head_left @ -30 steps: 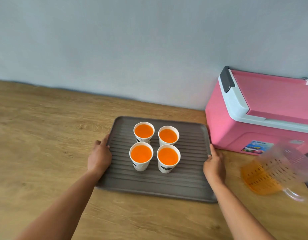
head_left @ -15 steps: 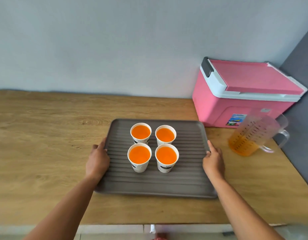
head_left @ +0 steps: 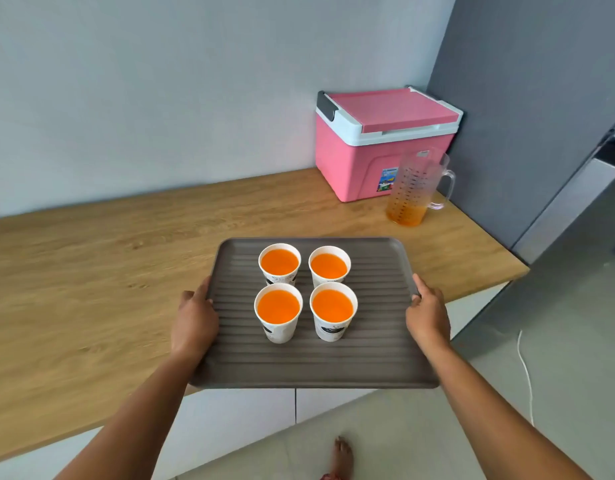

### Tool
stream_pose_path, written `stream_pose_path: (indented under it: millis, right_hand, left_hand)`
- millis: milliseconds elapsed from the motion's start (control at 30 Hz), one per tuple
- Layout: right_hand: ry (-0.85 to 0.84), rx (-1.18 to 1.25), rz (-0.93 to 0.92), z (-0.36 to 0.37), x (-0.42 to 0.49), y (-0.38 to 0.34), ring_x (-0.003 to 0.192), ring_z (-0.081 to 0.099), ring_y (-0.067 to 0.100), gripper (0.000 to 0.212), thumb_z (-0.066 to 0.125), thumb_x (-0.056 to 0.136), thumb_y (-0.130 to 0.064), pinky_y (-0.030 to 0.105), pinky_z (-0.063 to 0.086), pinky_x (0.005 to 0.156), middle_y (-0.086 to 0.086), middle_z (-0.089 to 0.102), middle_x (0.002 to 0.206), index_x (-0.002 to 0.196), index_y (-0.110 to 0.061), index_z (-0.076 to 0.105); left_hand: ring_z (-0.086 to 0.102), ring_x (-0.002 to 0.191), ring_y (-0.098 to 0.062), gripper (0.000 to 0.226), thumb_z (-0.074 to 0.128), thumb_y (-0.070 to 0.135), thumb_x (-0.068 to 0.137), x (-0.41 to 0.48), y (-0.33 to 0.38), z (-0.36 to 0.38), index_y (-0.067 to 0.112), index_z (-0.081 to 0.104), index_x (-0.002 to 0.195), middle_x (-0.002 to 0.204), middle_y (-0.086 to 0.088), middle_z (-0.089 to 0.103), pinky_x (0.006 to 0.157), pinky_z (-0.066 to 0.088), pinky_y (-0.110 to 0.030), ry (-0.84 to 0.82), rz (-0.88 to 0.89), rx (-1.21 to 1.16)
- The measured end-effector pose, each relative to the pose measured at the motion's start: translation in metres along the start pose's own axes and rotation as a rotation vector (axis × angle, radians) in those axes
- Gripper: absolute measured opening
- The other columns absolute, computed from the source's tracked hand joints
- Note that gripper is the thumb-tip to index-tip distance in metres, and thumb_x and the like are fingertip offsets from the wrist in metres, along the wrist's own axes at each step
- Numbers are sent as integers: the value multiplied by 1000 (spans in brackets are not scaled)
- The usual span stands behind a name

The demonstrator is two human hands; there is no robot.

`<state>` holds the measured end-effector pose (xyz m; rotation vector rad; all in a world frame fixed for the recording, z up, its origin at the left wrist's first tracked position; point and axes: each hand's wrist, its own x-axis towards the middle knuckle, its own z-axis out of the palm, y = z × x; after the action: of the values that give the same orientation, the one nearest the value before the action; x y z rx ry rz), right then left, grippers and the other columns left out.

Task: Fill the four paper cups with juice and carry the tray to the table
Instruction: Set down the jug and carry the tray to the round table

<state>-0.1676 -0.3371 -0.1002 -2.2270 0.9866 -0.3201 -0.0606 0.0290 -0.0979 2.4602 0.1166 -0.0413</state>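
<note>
A grey ribbed tray (head_left: 375,362) is held in the air, its near edge past the counter's front edge. My left hand (head_left: 194,322) grips its left rim and my right hand (head_left: 427,315) grips its right rim. Several white paper cups stand upright in a square on the tray, all full of orange juice: back left cup (head_left: 279,263), back right cup (head_left: 329,266), front left cup (head_left: 278,311), front right cup (head_left: 333,310).
The wooden counter (head_left: 91,271) runs along a pale wall. At its far right stand a pink cooler (head_left: 385,143) and a clear measuring jug (head_left: 415,188) with a little juice. A grey panel (head_left: 527,116) rises to the right. Grey floor (head_left: 507,358) and a bare foot (head_left: 340,457) show below.
The tray with the cups has come up off the counter and back toward me, beyond the counter's front edge. The view has drawn back, so the floor and my foot now show.
</note>
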Motion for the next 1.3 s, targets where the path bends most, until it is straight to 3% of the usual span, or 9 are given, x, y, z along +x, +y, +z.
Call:
stream_pose_path:
  millis: [133, 333, 433, 700, 833, 933, 1033, 1300]
  right_hand:
    - [51, 47, 60, -30, -31, 36, 116, 57, 28, 50, 34, 103, -10, 35, 43, 84, 5, 47, 134, 149, -28, 41]
    - [152, 27, 172, -81, -70, 90, 119, 56, 33, 50, 35, 103, -12, 40, 44, 91, 7, 45, 143, 150, -29, 40]
    - [210, 39, 219, -107, -87, 121, 114, 57, 34, 50, 35, 103, -13, 41, 44, 94, 10, 46, 139, 150, -28, 39]
    - [342, 68, 345, -193, -138, 207, 105, 59, 34, 50, 33, 103, -15, 40, 46, 91, 10, 46, 134, 150, -30, 37]
    - [384, 84, 401, -240, -167, 253, 88, 52, 23, 52, 30, 103, -13, 32, 41, 83, 7, 45, 132, 151, -31, 36]
    - [429, 55, 440, -273, -191, 286, 80, 52, 22, 54, 31, 100, -9, 33, 41, 76, 6, 46, 120, 147, -33, 40]
    - [479, 20, 494, -304, -217, 319, 80, 50, 23, 54, 32, 99, -8, 36, 41, 73, 0, 41, 109, 146, -34, 41]
    - [607, 34, 647, -372, -287, 401, 74, 51, 20, 52, 31, 101, -10, 36, 41, 71, -1, 41, 106, 145, -36, 40]
  left_hand:
    - [54, 103, -38, 53, 36, 16, 99, -23, 12, 12, 37, 33, 147, 122, -12, 46, 85, 43, -44, -50, 70, 5]
    - [52, 90, -32, 54, 38, 13, 97, -58, 46, 40, 38, 35, 145, 109, -6, 42, 83, 42, -40, -121, 203, -26]
    - [55, 95, -37, 54, 39, 11, 96, -76, 69, 58, 38, 37, 144, 108, -7, 43, 87, 43, -43, -155, 278, -36]
    - [55, 102, -42, 53, 40, 13, 98, -147, 142, 113, 33, 35, 147, 120, -18, 48, 84, 43, -45, -236, 476, 25]
    - [55, 104, -42, 53, 39, 13, 99, -197, 177, 141, 33, 34, 148, 125, -19, 46, 82, 43, -43, -293, 550, 34]
    - [55, 107, -41, 54, 39, 13, 99, -233, 201, 165, 34, 34, 148, 129, -18, 45, 88, 45, -46, -330, 604, 26]
    - [57, 102, -38, 52, 37, 14, 100, -272, 222, 191, 31, 32, 149, 128, -17, 46, 89, 47, -46, -380, 675, 45]
    - [58, 103, -38, 52, 37, 14, 99, -370, 278, 255, 34, 34, 147, 126, -16, 48, 92, 48, -49, -527, 823, 36]
